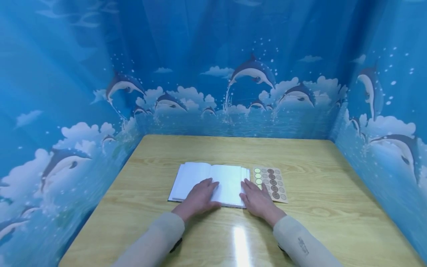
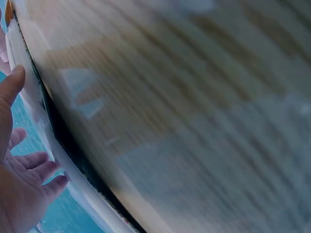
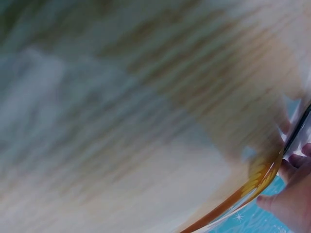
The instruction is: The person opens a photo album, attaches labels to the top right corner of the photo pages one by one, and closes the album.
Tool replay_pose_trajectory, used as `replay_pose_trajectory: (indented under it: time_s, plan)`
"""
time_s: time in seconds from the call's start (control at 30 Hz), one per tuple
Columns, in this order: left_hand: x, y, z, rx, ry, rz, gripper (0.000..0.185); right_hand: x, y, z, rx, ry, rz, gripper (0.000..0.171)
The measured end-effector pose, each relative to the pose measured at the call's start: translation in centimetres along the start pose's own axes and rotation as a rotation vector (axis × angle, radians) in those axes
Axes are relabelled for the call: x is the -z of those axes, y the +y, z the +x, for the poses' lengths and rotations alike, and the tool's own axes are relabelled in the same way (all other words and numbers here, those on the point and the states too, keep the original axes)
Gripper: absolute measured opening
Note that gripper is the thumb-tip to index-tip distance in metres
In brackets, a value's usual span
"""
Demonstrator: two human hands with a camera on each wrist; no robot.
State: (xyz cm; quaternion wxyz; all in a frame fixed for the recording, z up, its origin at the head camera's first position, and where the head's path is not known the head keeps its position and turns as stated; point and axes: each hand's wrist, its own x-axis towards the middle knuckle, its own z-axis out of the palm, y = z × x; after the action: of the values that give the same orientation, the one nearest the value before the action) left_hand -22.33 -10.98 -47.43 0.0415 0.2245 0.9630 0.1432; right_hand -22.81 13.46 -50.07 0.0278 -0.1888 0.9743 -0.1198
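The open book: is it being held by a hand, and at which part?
Nothing appears gripped: the left hand lies over the open book near its middle, the right hand at the book's right edge.

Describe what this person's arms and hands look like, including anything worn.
The left hand and right hand are bare, without gloves. Both arms wear long, plain, pale greyish-beige sleeves. The right one carries a small dark marking, too small to read. A dark bit shows beneath each cuff; what it is, I can't tell.
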Motion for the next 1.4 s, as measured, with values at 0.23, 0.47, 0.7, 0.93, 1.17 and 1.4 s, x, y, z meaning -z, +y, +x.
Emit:
replay_pose_trajectory:
  time_s: [0.23, 0.47, 0.7, 0.93, 1.17, 1.4]
  plan:
    - [-0.4, -0.7, 0.0, -0.044, 0.027, -0.069, 0.077, 0.1, 0.0, -0.2, -0.001, -0.003, 0.005, 0.056]
    - [-0.5, -1.6, -0.1, -0.092, 0.045, -0.177, 0.072, 0.1, 0.0, -0.2, -0.005, -0.003, -0.001, 0.055]
    - [-0.3, -2.4, -0.6, -0.130, 0.089, -0.264, 0.064, 0.0, 0.1, 0.0, -0.003, 0.001, 0.005, 0.057]
    - [-0.3, -2.8, -1.3, -0.107, 0.109, -0.288, 0.058, 0.3, -0.1, 0.0, -0.002, -0.008, -0.003, 0.059]
    - [-0.2, -2.9, -2.0, -0.118, 0.154, -0.201, 0.055, 0.4, -0.1, -0.1, 0.002, -0.013, 0.000, 0.060]
    - [0.2, -3.0, -2.8, -0.137, 0.288, -0.143, 0.058, 0.4, -0.1, -0.2, 0.000, -0.012, 0.003, 0.059]
